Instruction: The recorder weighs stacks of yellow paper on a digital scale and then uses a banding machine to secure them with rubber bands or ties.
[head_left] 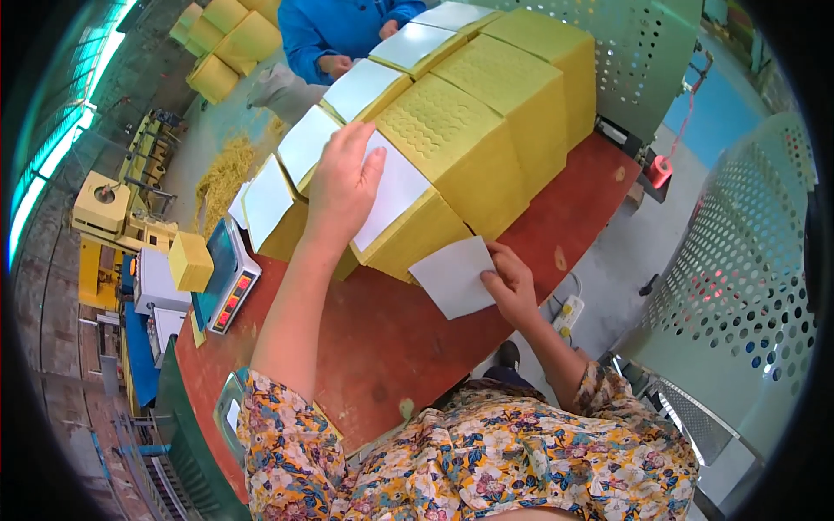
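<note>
A white sheet (395,193) is pressed flat onto a yellow block (452,156) by the open left hand (340,187), smoothing it, while 1 spare sheet (453,276) is pinched by the right hand (510,286).

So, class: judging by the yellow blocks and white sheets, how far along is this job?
Done: several yellow blocks in the row carry white sheets. In hand: the left hand presses a sheet onto a block; the right hand holds a loose sheet on the red table. Left: two far blocks look bare on top.
</note>
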